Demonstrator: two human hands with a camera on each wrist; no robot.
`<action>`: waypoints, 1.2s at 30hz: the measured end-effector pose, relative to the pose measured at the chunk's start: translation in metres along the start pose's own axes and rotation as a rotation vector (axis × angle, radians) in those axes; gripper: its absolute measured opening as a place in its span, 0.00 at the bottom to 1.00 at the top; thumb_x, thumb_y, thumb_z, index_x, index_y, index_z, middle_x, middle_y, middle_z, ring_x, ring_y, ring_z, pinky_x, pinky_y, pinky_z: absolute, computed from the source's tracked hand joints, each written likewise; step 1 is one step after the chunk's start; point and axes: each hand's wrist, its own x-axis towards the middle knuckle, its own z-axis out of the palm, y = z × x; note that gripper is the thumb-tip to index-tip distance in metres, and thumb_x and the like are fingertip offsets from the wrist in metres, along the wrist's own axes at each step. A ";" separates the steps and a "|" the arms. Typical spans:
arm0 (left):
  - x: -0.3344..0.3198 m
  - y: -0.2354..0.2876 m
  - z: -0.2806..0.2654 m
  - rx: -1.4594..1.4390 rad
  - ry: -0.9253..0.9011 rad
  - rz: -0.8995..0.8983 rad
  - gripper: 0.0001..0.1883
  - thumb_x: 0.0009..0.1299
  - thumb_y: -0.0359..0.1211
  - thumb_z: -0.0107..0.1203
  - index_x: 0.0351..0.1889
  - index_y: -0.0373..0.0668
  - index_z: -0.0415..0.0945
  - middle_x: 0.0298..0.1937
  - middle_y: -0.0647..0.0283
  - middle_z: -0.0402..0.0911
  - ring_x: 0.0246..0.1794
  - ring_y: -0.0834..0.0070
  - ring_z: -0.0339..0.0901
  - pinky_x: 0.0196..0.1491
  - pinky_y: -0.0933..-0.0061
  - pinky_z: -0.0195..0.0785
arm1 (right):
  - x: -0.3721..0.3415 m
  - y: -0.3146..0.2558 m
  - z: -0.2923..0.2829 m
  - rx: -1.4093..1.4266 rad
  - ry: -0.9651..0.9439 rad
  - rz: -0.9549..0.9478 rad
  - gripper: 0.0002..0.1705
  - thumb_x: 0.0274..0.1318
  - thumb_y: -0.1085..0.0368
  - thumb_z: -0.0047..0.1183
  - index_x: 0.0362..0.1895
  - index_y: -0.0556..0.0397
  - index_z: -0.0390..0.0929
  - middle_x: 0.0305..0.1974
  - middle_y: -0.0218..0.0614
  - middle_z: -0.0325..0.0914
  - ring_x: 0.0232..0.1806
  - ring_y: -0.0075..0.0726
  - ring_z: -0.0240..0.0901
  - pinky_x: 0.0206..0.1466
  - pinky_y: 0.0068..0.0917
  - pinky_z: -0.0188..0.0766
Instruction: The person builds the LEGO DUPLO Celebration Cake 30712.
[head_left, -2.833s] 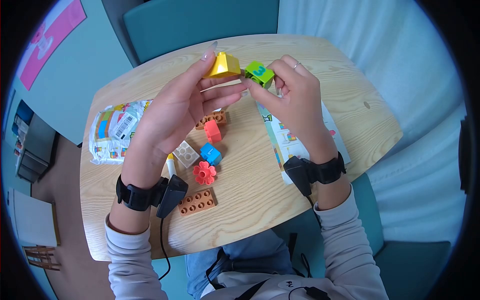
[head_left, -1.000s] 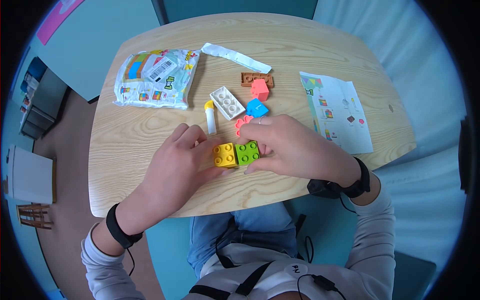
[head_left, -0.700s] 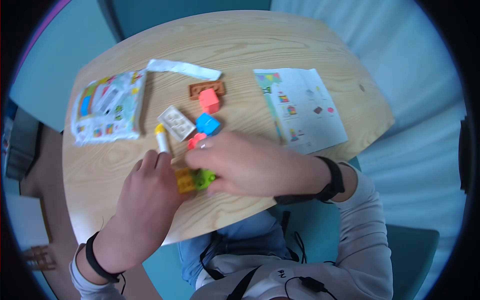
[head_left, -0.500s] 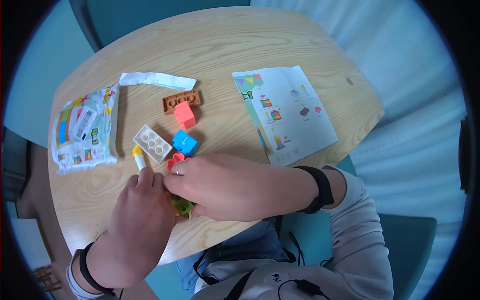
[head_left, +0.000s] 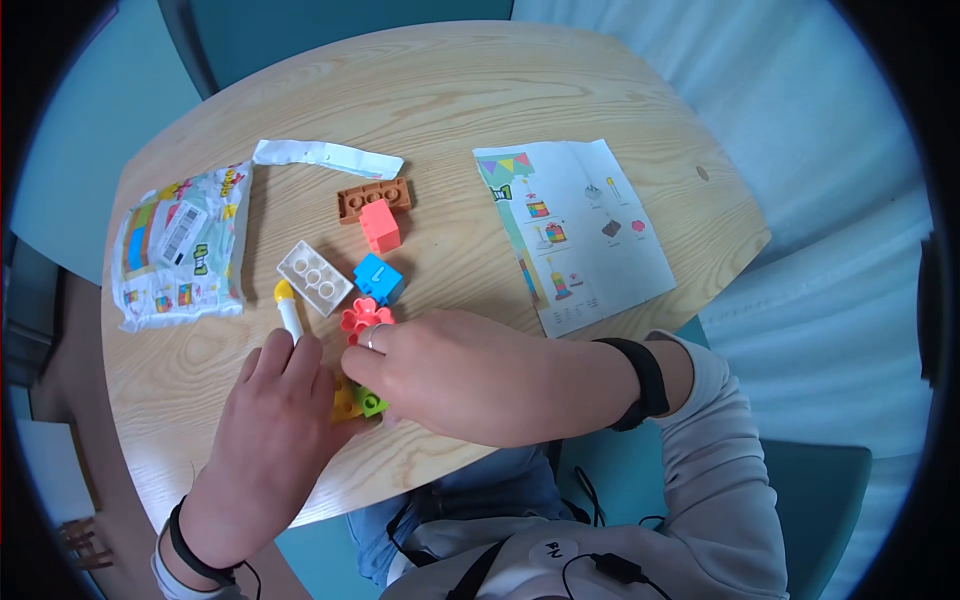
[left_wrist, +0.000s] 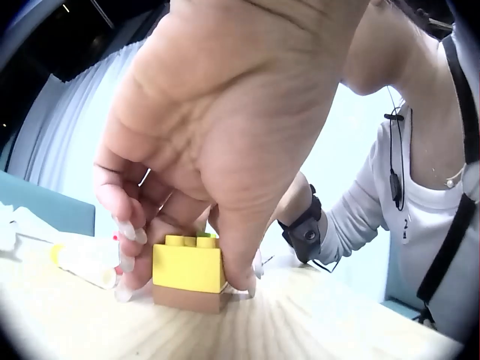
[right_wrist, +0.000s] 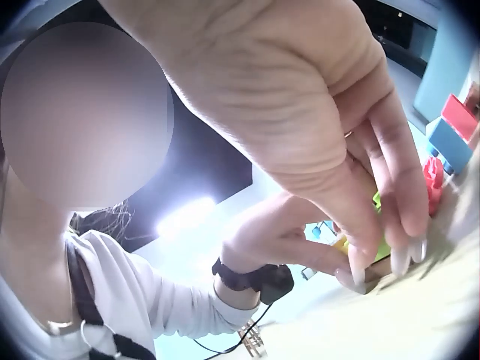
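Near the table's front edge, a yellow building brick (left_wrist: 187, 268) sits on a brown studded brick (left_wrist: 189, 298) that rests on the wood. My left hand (head_left: 268, 425) grips the yellow one, its thumb on the near side and fingers on the far side. Beside it is a green building brick (head_left: 370, 401), pinched by my right hand (head_left: 455, 380). Both hands cover much of the pair from above. Just beyond my right fingers lies a red flower piece (head_left: 362, 316). A white candle piece with a yellow tip (head_left: 288, 310) lies by my left knuckles.
Further back are a white brick (head_left: 315, 278), a blue brick (head_left: 379, 277), a coral brick (head_left: 380, 226) and another brown brick (head_left: 372, 199). A printed package (head_left: 185, 250) lies at left, a torn strip (head_left: 330, 157) behind, and an instruction sheet (head_left: 580, 235) at right.
Both hands have come down from above the table with the yellow and green bricks, now low at the front edge. Since half a second ago, the right hand has shifted, uncovering more of the flower.
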 end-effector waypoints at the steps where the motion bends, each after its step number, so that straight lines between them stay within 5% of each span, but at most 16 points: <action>1: -0.002 0.000 0.003 0.006 0.007 -0.011 0.21 0.51 0.37 0.70 0.38 0.36 0.75 0.38 0.60 0.69 0.43 0.64 0.68 0.49 0.65 0.67 | -0.001 -0.004 -0.001 -0.076 -0.009 0.026 0.18 0.50 0.68 0.58 0.43 0.62 0.69 0.37 0.46 0.76 0.37 0.48 0.80 0.36 0.37 0.78; 8: -0.006 0.001 0.008 0.182 0.026 -0.052 0.24 0.57 0.51 0.65 0.36 0.40 0.78 0.37 0.62 0.73 0.43 0.68 0.73 0.44 0.70 0.70 | -0.006 -0.018 0.015 -0.301 0.057 0.126 0.30 0.50 0.66 0.59 0.56 0.66 0.67 0.41 0.53 0.79 0.36 0.49 0.82 0.36 0.36 0.78; 11: -0.005 0.002 -0.013 0.209 -0.033 -0.074 0.28 0.58 0.57 0.62 0.40 0.41 0.78 0.36 0.63 0.76 0.42 0.70 0.77 0.43 0.71 0.71 | -0.005 0.002 -0.001 0.002 0.100 0.083 0.32 0.54 0.61 0.61 0.59 0.64 0.67 0.37 0.50 0.79 0.33 0.48 0.82 0.35 0.37 0.76; 13: -0.004 -0.004 -0.028 0.096 -0.058 -0.093 0.29 0.55 0.56 0.66 0.37 0.38 0.77 0.36 0.58 0.74 0.40 0.62 0.76 0.41 0.65 0.69 | -0.008 0.006 -0.020 0.208 0.060 0.105 0.33 0.55 0.56 0.62 0.60 0.61 0.69 0.33 0.49 0.79 0.32 0.47 0.81 0.34 0.38 0.74; 14: -0.005 -0.006 -0.032 0.094 -0.053 -0.088 0.29 0.55 0.56 0.66 0.37 0.38 0.77 0.36 0.58 0.74 0.40 0.62 0.76 0.41 0.65 0.69 | -0.011 0.006 -0.021 0.207 0.156 0.082 0.31 0.54 0.57 0.64 0.59 0.59 0.72 0.30 0.50 0.78 0.30 0.47 0.80 0.33 0.37 0.72; 27: -0.003 -0.012 -0.024 -0.088 -0.109 0.023 0.17 0.57 0.40 0.66 0.37 0.38 0.77 0.36 0.57 0.76 0.41 0.57 0.76 0.43 0.59 0.70 | 0.007 -0.010 -0.015 0.005 0.050 0.081 0.12 0.51 0.67 0.61 0.39 0.58 0.77 0.35 0.46 0.76 0.39 0.55 0.75 0.43 0.43 0.71; 33: 0.004 -0.011 -0.026 -0.107 -0.077 0.093 0.13 0.55 0.35 0.66 0.32 0.37 0.78 0.33 0.56 0.75 0.37 0.55 0.74 0.41 0.58 0.69 | 0.004 -0.030 -0.010 -0.187 0.008 0.086 0.10 0.48 0.70 0.58 0.34 0.63 0.78 0.34 0.49 0.76 0.39 0.51 0.78 0.41 0.38 0.76; 36: 0.007 -0.013 -0.028 -0.125 -0.111 0.059 0.11 0.53 0.33 0.67 0.29 0.40 0.78 0.31 0.57 0.75 0.35 0.58 0.77 0.39 0.59 0.71 | 0.000 -0.044 0.013 -0.207 0.175 0.097 0.08 0.46 0.70 0.56 0.32 0.63 0.78 0.33 0.49 0.77 0.39 0.46 0.79 0.36 0.35 0.78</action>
